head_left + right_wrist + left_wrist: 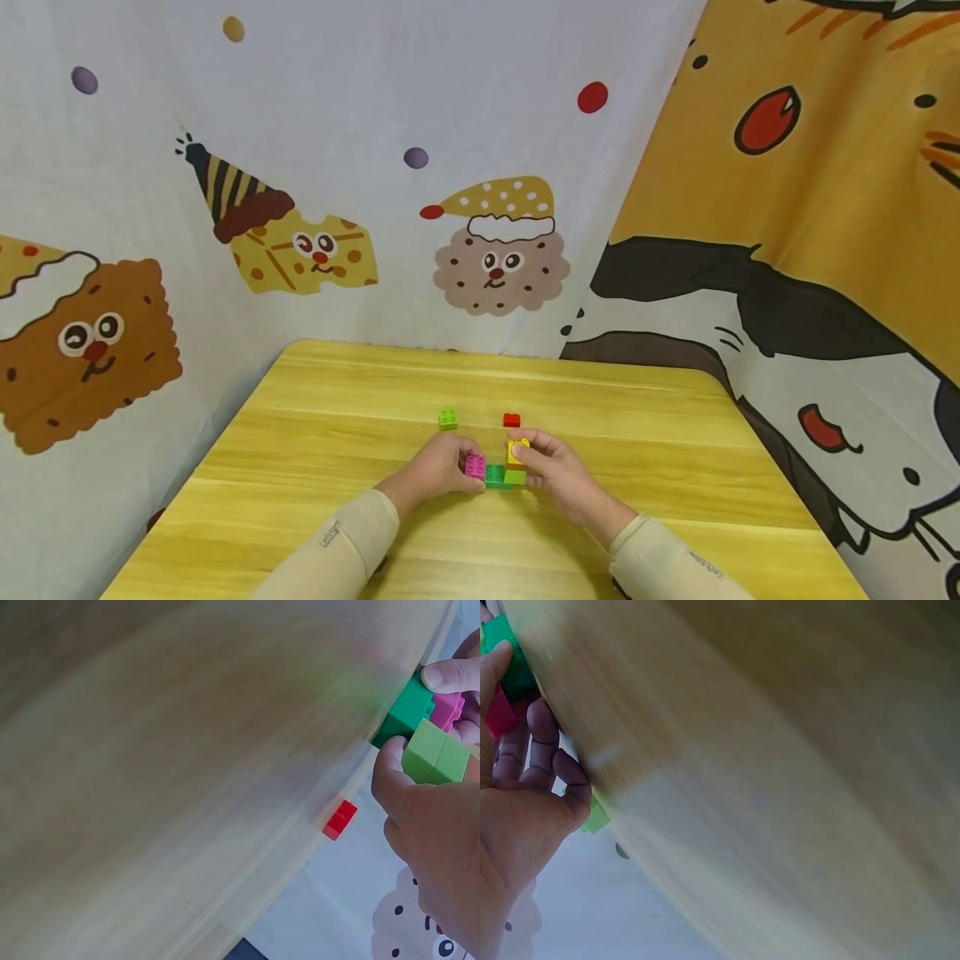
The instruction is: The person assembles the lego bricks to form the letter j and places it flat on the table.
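Note:
A dark green brick [495, 476] lies low between the two hands. On its left end stands a pink brick [475, 467], gripped between the thumb and fingers of my left hand [438, 469]. At its right end rises a stack of light green bricks [436, 752], an orange brick [472, 769] and, on top, a yellow brick [517, 450]. My right hand [564, 477] holds this stack, its thumb against the yellow brick. In the right wrist view, another fingertip sits by the light green and dark green bricks.
Behind the left hand, a loose light green brick [447, 419] lies on the wooden table [337, 400]. A red brick [512, 420] lies behind the right hand. A printed cloth [345, 100] hangs past the table's far edge.

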A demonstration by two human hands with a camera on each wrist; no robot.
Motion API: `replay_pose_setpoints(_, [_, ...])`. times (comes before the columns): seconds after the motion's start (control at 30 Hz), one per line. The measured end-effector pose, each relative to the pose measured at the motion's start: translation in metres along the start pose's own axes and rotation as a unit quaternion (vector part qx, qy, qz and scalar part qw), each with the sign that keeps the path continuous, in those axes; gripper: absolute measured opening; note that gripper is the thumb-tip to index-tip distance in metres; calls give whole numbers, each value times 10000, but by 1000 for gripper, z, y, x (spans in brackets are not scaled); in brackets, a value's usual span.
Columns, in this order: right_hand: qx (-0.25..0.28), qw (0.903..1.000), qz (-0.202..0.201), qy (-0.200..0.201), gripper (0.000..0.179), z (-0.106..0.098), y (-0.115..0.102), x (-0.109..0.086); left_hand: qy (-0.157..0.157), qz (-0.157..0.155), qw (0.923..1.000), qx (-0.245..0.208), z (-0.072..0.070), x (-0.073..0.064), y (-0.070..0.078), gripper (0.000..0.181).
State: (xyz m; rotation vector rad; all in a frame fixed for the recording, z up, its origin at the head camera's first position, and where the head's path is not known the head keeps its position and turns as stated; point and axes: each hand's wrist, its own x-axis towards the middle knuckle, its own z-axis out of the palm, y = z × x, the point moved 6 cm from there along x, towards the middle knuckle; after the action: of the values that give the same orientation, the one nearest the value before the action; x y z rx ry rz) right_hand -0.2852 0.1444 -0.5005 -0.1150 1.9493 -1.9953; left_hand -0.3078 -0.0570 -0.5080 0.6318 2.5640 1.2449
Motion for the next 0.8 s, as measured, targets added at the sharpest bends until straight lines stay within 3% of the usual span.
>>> replay_pose_setpoints(0.8, [-142, 9999, -36, -14, 40, 0, -1, 0, -19, 20, 9999, 96, -3, -3, 5, 24])
